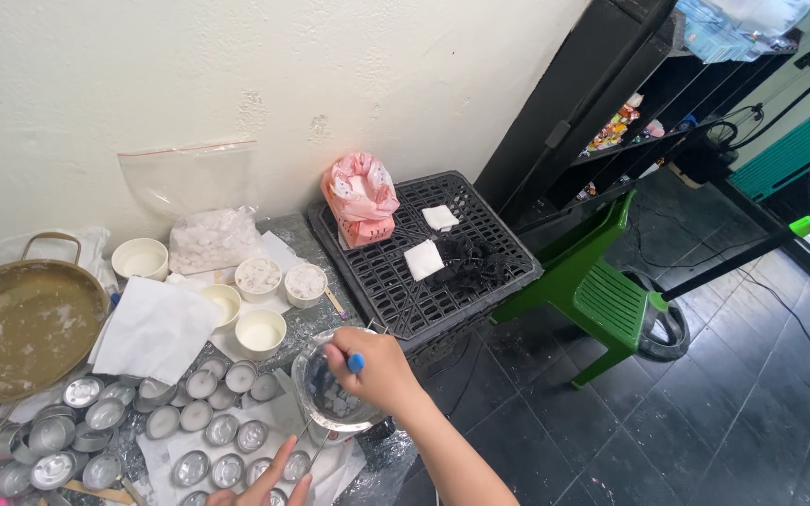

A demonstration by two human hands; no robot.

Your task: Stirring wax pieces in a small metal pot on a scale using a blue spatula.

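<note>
Leftmost, small round metal tins (157, 426) stand clustered on the cluttered worktop (321, 323) against a cream wall; left hand (269, 483) rests flat there, fingers loosely spread. Clear glass bowl (330, 389), holding white chunks, sits beneath right hand (377, 367), fingers pinching a blue-tipped tool (355, 363) inside.

A brass pan (21, 323) lies far left; a black crate (396, 281) bears a pink bag (360, 199); a green chair (602, 290) stands right.
</note>
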